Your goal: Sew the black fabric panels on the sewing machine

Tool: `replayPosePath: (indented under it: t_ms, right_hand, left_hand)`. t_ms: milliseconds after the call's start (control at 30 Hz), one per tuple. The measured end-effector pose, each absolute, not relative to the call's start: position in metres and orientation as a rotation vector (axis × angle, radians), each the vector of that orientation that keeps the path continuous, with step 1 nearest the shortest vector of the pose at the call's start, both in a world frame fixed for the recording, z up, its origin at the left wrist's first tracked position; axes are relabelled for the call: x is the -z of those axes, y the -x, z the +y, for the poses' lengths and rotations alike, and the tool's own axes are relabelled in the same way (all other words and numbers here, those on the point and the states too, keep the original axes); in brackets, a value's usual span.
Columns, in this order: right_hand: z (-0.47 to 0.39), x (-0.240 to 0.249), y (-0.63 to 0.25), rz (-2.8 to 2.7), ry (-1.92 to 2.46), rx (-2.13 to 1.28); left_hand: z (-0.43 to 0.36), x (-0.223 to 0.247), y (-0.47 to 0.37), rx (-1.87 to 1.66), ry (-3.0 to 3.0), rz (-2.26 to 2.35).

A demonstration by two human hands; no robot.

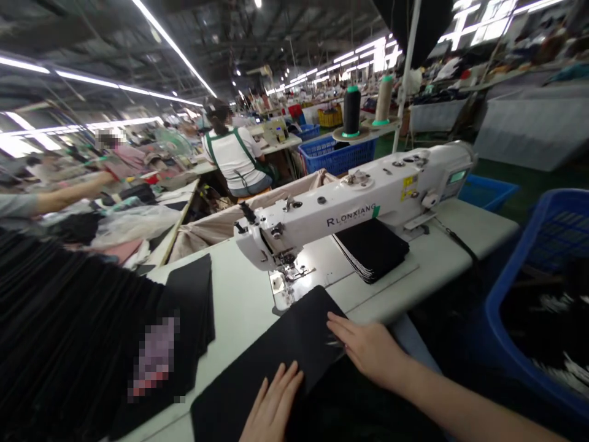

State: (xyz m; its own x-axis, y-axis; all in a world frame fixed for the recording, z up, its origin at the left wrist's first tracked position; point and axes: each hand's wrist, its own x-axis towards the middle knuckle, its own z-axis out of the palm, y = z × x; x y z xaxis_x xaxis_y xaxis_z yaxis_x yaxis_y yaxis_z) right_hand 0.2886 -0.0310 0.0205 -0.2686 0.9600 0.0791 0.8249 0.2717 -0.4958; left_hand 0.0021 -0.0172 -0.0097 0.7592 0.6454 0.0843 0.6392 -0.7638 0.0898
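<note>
Busy workshop space extends behind a pale counter (239,301), on which a white sewing machine (299,212) is mounted. One dark panel (276,344) lies at the counter's near edge, its far end close to the presser foot (289,271) but not under it. Left hand (273,405): fingers extended and resting flat on the panel, gripping nothing. Right hand (370,350): fingers stretched over the panel's right edge; the thumb is hidden, so a pinch cannot be confirmed. Progress, judged from position: sewing is not under way on this panel. Other dark pieces form a large pile (73,325) at left and a small stack (380,248) near the machine's column; nothing marks either as finished or outstanding.
</note>
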Motion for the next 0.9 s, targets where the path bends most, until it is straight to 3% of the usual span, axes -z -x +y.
replayPosePath:
  t_ms: [300,500,900]
  right_hand:
    - [-0.073,-0.012,-0.341,-1.439,1.676,-0.573]
    - [-0.092,-0.012,-0.339,-1.513,1.829,-0.710]
    - [-0.087,-0.011,-0.308,-1.833,1.939,-0.545]
  left_hand:
    - [0.001,-0.014,-0.108,-0.377,-2.762,1.064]
    - [0.001,0.001,-0.140,-0.645,-2.688,1.012]
    - [-0.004,-0.008,-0.137,-0.659,-2.515,0.958]
